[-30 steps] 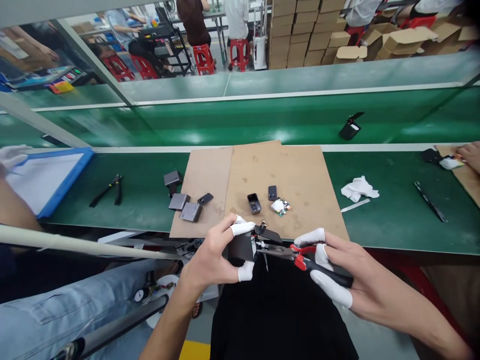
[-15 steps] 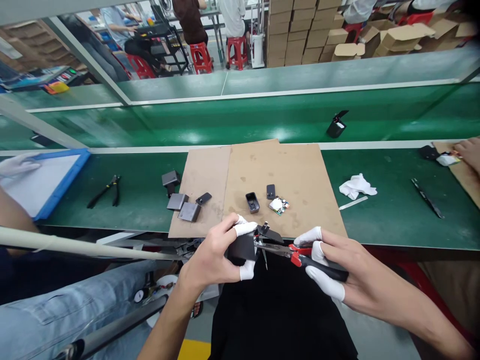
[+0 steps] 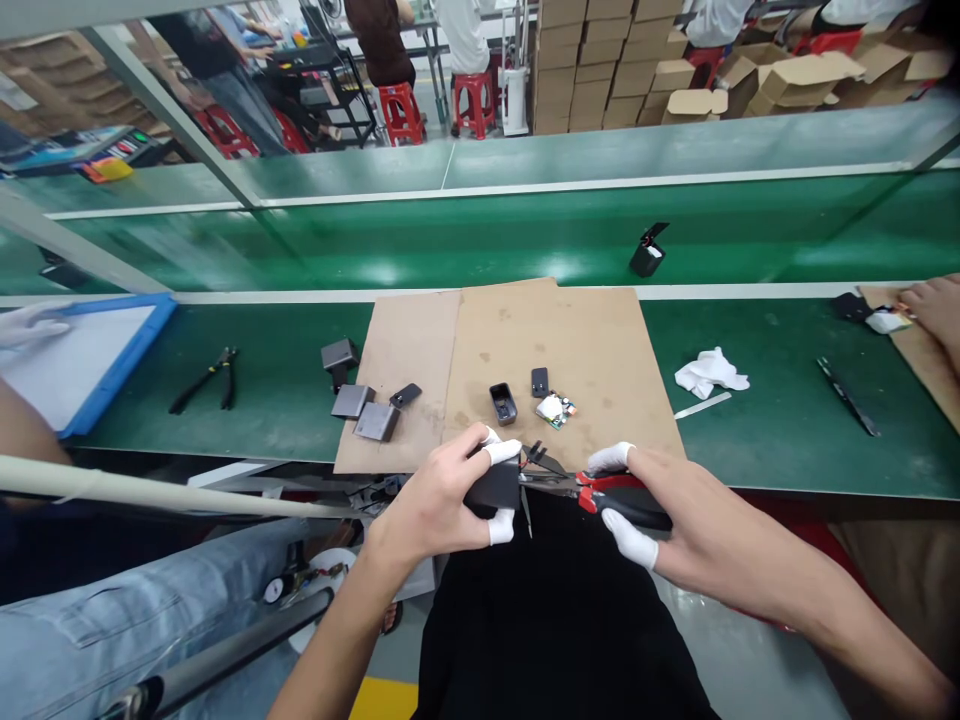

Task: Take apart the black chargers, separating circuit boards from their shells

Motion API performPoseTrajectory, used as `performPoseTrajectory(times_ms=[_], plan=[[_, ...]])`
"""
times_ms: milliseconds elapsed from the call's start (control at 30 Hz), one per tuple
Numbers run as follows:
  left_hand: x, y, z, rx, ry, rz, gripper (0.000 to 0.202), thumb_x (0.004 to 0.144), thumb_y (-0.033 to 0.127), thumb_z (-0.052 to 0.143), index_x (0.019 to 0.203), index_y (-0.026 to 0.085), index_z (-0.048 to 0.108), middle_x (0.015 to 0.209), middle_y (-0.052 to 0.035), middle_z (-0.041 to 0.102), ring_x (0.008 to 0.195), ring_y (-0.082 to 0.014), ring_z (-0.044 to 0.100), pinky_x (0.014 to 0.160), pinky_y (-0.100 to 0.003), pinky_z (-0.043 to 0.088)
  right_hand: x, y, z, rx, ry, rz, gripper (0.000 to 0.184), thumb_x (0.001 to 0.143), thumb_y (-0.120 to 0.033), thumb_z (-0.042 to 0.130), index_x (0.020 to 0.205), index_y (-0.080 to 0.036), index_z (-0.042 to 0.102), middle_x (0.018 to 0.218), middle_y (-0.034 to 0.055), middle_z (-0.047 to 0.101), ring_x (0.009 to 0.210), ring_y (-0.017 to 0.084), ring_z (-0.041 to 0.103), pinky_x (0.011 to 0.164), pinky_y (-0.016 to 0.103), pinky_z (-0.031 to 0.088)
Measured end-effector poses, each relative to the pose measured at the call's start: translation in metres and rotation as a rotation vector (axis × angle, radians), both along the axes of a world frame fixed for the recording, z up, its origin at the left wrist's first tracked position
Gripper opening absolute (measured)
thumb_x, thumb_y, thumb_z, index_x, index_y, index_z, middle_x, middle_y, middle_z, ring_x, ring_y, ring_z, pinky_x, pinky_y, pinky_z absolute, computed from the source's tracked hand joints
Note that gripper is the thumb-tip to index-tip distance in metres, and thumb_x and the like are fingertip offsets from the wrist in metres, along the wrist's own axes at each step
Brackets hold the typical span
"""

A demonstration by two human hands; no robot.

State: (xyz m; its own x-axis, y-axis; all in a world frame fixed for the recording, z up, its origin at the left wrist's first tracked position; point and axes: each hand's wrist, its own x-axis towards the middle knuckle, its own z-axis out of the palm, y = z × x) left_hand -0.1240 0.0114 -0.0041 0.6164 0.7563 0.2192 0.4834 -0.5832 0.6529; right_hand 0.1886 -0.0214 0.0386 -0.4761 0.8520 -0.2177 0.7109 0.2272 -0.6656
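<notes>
My left hand (image 3: 457, 490), with white fingertip covers, is closed around a black box-shaped housing (image 3: 493, 486) over my lap, in front of the table edge. Its open end faces right, and a black end cover (image 3: 546, 460) hangs beside that end. My right hand (image 3: 652, 500) grips red-and-black pliers (image 3: 619, 495) by the handles. The pliers' jaws reach into or against the housing's open end; exactly what they hold is too small to make out. On the cardboard beyond lie an empty black shell (image 3: 503, 403), a small black cover (image 3: 539, 381) and a circuit board (image 3: 555, 409).
Several dark boxes (image 3: 377, 421) sit at the cardboard's (image 3: 570, 320) left edge. Black-handled pliers (image 3: 210, 380) lie further left, near a blue-rimmed tray (image 3: 112, 370) under another person's gloved hand. To the right are a white cloth (image 3: 709, 373), a strip (image 3: 703, 405) and tweezers (image 3: 847, 395).
The pliers and my right hand have shifted left toward the housing, and the right fingers have closed further on the handles. The housing has moved slightly right and up.
</notes>
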Motion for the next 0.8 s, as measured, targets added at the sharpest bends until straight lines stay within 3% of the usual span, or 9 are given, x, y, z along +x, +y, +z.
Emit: performPoseTrajectory(times_ms=[67,167,300,467,567,800], plan=[[0.003,0.003,-0.004,-0.007,0.019,0.005,0.065,0.074,0.016,0.075,0.137,0.021,0.060,0.110,-0.0062,0.058,0.092,-0.0213,0.064,0.077,-0.033,0.056,-0.004,0.005,0.000,0.012,-0.039,0.001,0.026,0.097,-0.031,0.063,0.123,-0.027,0.063,0.119,0.0057,0.074,0.110,0.027,0.071,0.094,0.041,0.056],[0.009,0.008,-0.009,-0.024,0.054,0.018,0.063,0.073,0.016,0.074,0.134,0.021,0.061,0.109,-0.0056,0.057,0.089,-0.0208,0.063,0.075,-0.033,0.055,-0.007,0.014,-0.003,0.014,-0.091,0.013,0.019,0.101,-0.038,0.060,0.113,-0.025,0.067,0.107,0.0063,0.074,0.096,0.026,0.072,0.086,0.040,0.057],[0.016,0.012,-0.013,-0.039,0.102,0.038,0.059,0.072,0.017,0.072,0.129,0.021,0.060,0.112,-0.0066,0.058,0.090,-0.0223,0.064,0.075,-0.035,0.056,-0.006,0.022,-0.010,0.063,-0.151,0.029,0.038,0.108,-0.056,0.052,0.109,-0.023,0.069,0.101,0.0081,0.073,0.088,0.027,0.072,0.079,0.042,0.056],[0.032,0.014,-0.016,0.039,0.277,0.083,0.041,0.076,0.019,0.070,0.116,0.020,0.059,0.110,-0.0086,0.064,0.095,-0.0274,0.067,0.076,-0.038,0.057,-0.002,0.026,-0.020,0.106,-0.217,0.082,0.045,0.110,-0.062,0.046,0.111,-0.022,0.068,0.101,0.0087,0.071,0.089,0.030,0.073,0.079,0.044,0.056],[0.041,0.016,-0.018,0.156,0.431,0.135,0.020,0.087,0.026,0.069,0.104,0.021,0.059,0.104,-0.0081,0.068,0.094,-0.0280,0.069,0.068,-0.038,0.053,0.001,0.026,-0.026,0.141,-0.229,0.114,0.044,0.110,-0.061,0.048,0.113,-0.022,0.066,0.102,0.0082,0.070,0.090,0.030,0.073,0.079,0.043,0.056],[0.046,0.020,-0.020,0.239,0.466,0.214,0.022,0.085,0.033,0.076,0.100,0.024,0.062,0.096,-0.0030,0.073,0.088,-0.0258,0.074,0.054,-0.037,0.036,0.008,0.028,-0.026,0.205,-0.241,0.147,0.026,0.112,-0.045,0.051,0.115,-0.024,0.065,0.094,0.0049,0.069,0.081,0.025,0.071,0.070,0.035,0.050]])
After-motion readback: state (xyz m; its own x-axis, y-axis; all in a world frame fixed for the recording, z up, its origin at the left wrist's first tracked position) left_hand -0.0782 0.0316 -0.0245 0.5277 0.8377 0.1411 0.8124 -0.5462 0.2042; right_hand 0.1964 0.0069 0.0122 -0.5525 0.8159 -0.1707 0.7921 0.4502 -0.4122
